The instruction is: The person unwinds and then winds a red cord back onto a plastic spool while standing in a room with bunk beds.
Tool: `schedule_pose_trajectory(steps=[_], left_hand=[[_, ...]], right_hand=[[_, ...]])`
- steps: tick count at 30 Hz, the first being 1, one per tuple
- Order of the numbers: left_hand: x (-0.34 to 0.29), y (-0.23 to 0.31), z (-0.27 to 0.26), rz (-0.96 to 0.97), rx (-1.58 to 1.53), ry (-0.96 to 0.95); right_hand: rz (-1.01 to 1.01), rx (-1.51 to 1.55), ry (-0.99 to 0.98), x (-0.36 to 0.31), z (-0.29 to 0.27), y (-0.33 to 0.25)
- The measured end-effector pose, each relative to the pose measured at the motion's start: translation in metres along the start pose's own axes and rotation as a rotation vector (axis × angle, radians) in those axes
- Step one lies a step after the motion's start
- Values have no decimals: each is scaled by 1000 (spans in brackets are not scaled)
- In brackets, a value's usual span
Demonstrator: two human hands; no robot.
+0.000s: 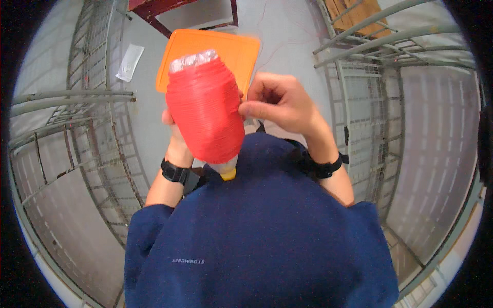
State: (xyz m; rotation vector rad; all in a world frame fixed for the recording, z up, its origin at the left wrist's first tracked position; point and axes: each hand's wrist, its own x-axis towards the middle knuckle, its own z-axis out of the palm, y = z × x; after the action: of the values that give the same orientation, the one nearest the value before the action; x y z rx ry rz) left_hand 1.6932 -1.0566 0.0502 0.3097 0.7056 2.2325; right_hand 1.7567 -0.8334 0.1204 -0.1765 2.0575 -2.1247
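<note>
I saw the left hand (175, 134) mostly hidden behind a large red thread cone (206, 115); its fingers were wrapped around the back of the cone, clamped on it. The cone sat near the centre of my view, tilted, with its clear wrapped end toward 12 o'clock and a yellow tip (228, 174) at 6 o'clock. The right hand (281, 105) was at 3 o'clock from the cone, fingers curled together, thumb and forefinger pinching at the cone's side. An orange square lid (239, 54) lay on the grey floor (295, 41) behind. Metal wire racks (370, 118) stood at both sides.
</note>
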Motion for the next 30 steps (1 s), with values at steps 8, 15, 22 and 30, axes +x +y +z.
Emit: schedule_pose_trajectory(steps=[8, 15, 22, 30], left_hand=[[-24, 8, -7, -12, 55, 285], [-20, 4, -10, -9, 222, 98], [-52, 29, 1, -88, -226, 144], [-93, 6, 25, -391, -140, 502]], right_hand=[[63, 11, 33, 1, 15, -4], [-72, -239, 113, 2, 22, 8], [254, -643, 283, -97, -83, 27], [497, -766, 808, -262, -167, 74]])
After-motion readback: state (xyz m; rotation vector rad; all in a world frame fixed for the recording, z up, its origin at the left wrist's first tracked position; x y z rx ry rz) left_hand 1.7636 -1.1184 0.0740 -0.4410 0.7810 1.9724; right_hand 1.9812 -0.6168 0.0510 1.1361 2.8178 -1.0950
